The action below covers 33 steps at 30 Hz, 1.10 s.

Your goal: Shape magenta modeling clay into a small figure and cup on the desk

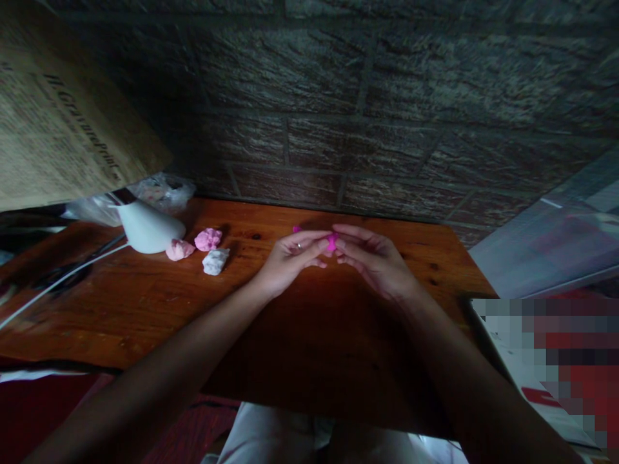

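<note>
Between the fingertips of both hands is a small lump of bright pink modelling clay (331,243). My left hand (294,256) pinches it from the left, thumb against it. From the other side my right hand (374,258) presses on the same lump with thumb and fingers. Just behind the left fingers, another bit of magenta clay (296,229) shows on the table, partly hidden. To the left lie a pink clay lump (208,239), a paler peach-pink lump (179,249) and a whitish lump (215,261).
A lamp with a white base (149,225) and a printed shade (72,122) stands on the wooden table (159,309) at left. Its cord (62,280) runs left. Crumpled plastic (167,191) lies behind it. A brick-pattern wall (319,96) closes the back.
</note>
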Available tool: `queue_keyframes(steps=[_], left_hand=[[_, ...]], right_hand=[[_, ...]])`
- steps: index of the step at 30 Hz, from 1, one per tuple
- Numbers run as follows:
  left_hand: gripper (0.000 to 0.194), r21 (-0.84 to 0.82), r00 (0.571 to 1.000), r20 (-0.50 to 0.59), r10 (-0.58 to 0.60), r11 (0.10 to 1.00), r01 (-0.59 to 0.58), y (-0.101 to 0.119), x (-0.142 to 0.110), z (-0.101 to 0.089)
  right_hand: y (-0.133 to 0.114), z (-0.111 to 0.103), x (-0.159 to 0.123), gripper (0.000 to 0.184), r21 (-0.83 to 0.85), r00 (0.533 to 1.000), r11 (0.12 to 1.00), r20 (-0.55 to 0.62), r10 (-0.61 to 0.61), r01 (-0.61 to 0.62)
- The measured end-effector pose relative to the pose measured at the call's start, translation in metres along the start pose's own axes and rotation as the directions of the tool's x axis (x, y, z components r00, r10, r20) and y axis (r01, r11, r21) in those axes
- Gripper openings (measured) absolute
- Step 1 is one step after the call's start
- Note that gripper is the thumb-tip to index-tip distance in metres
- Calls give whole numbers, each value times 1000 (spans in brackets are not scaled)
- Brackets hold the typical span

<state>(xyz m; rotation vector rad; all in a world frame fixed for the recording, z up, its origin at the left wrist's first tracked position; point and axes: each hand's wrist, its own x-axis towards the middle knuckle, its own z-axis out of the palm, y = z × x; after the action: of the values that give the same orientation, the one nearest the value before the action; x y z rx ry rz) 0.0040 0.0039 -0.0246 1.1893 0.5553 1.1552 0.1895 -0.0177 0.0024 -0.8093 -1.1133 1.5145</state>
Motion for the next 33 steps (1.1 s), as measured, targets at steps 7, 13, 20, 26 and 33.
queue_keyframes(steps=[7,13,20,26,33], left_hand=[[27,37,998,29,59,998,-60,-2,0,0],[22,52,995,23,100,994,-101,-2,0,0],[23,121,988,63,140,982,-147,0,0,0],[25,216,980,69,189,956,-199,1,0,0],[23,173,981,68,183,966,-192,1,-1,4]], right_hand=[[6,2,1,37,42,1000,999,0,2,-2],[10,-1,3,38,59,1000,998,16,10,-11],[8,1,3,39,104,999,993,16,49,-50],[9,4,3,42,168,997,982,23,78,-80],[10,4,3,34,243,990,960,37,134,-139]])
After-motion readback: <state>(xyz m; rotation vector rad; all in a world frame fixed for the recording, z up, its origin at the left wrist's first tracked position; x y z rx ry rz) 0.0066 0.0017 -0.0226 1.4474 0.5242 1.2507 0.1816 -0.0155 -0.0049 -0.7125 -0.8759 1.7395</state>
